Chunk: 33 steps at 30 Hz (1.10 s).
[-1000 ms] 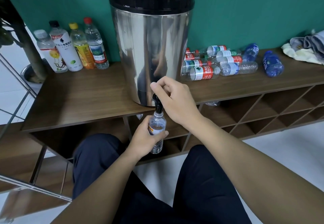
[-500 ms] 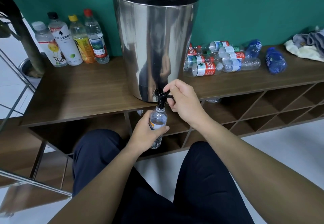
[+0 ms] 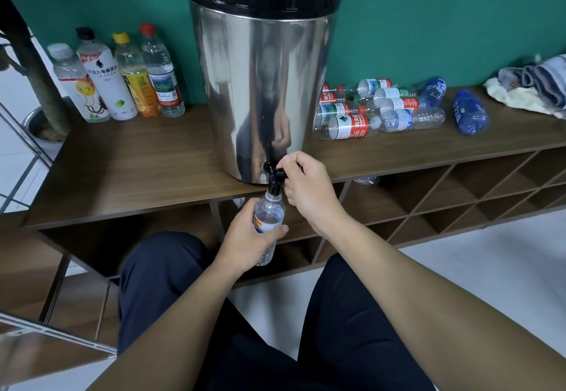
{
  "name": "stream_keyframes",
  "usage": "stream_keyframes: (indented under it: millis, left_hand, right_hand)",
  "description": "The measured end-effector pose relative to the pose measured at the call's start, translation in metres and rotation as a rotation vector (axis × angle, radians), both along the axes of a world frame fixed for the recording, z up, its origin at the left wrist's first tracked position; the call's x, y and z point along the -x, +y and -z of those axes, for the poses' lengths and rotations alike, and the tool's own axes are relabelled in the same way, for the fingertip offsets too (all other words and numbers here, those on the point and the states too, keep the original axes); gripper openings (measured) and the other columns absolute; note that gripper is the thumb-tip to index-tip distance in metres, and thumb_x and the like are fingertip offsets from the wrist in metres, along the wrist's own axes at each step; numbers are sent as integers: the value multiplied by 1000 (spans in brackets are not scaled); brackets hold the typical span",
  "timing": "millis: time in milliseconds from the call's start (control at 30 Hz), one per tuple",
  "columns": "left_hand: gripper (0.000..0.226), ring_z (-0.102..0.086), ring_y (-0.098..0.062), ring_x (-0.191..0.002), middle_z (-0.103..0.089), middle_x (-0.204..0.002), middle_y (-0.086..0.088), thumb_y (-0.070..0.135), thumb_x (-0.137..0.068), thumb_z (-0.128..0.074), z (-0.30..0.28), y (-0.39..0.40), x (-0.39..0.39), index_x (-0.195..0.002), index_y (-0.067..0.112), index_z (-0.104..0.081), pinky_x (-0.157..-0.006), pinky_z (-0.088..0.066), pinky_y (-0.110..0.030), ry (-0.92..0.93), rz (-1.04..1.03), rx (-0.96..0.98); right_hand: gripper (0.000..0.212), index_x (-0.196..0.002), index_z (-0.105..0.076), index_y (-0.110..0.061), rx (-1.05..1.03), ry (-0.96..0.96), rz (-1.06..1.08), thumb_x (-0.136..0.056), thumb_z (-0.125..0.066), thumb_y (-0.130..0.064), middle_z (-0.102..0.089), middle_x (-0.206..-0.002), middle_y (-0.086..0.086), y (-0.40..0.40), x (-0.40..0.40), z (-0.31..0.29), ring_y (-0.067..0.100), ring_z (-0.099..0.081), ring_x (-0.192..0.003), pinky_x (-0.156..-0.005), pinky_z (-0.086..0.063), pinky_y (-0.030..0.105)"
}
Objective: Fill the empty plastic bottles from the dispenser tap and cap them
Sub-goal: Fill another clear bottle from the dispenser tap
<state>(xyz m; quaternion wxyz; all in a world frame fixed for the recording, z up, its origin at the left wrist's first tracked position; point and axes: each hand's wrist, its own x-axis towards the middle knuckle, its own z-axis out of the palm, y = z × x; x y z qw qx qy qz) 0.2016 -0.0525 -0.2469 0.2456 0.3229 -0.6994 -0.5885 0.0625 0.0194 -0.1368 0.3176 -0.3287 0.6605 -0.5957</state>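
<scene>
Filling step: left hand [image 3: 245, 239] grips the bottle [image 3: 269, 217] under the tap [image 3: 275, 176]; right hand [image 3: 306, 188] pinches its lever. Next, shut it off.

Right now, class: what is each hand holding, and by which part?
The left hand grips the plastic bottle around its middle, under the tap. The right hand pinches the tap's black lever at its end.

Shiny silver dispenser [image 3: 260, 90], black lid band, black tap [image 3: 273, 176]. Teal-green wall [image 3: 428, 16]. Dark brown wood-grain table [image 3: 137, 164]. Clear bottle [image 3: 268, 222], orange-and-white label. Upright bottles [image 3: 116, 75]: white, black, yellow, red caps. Lying bottles [image 3: 367, 111]: clear, red-white-green labels; two blue bottles [image 3: 468, 111]. Navy trousers [image 3: 171, 292]. Grey-blue cloth [image 3: 542, 79].
</scene>
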Motion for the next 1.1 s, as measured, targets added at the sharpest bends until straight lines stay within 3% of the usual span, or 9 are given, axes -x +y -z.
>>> stream_keyframes:
  millis: [267,467,700,1100]
  left_hand:
    - [48,-77,-6,-105,-80,-115,11,17,-88,-96,-3,1,2,-126,28,-68,-95,-58,-25,-3,-1,-16]
    - [47,-77,-8,-106,-81,-114,11,19,-88,-96,-4,3,1,-126,27,-69,-100,-60,-31,-5,-1,-25]
    - [48,-77,-10,-107,-81,-115,9,20,-87,-97,-2,3,0,-125,28,-70,-104,-61,-38,-13,-1,-11]
    - [49,-76,-6,-108,-80,-116,13,21,-87,-97,-3,4,0,-127,29,-69,-102,-59,-32,-23,-2,-3]
  right_hand:
    - [25,-91,-67,-25,25,87,32,-114,-56,-28,-51,-57,-21,-3,0,6,1,-45,-54,-61,-36,24]
    - [23,-97,-67,-16,27,81,16,-114,-55,-26,-49,-56,-19,-1,1,6,2,-42,-52,-55,-36,22]
    - [22,-97,-66,-19,31,86,14,-115,-56,-25,-50,-56,-20,-1,0,6,0,-45,-51,-55,-37,18]
    - [23,-96,-66,-21,36,90,34,-115,-56,-28,-51,-56,-20,-1,-2,8,1,-46,-52,-55,-38,19]
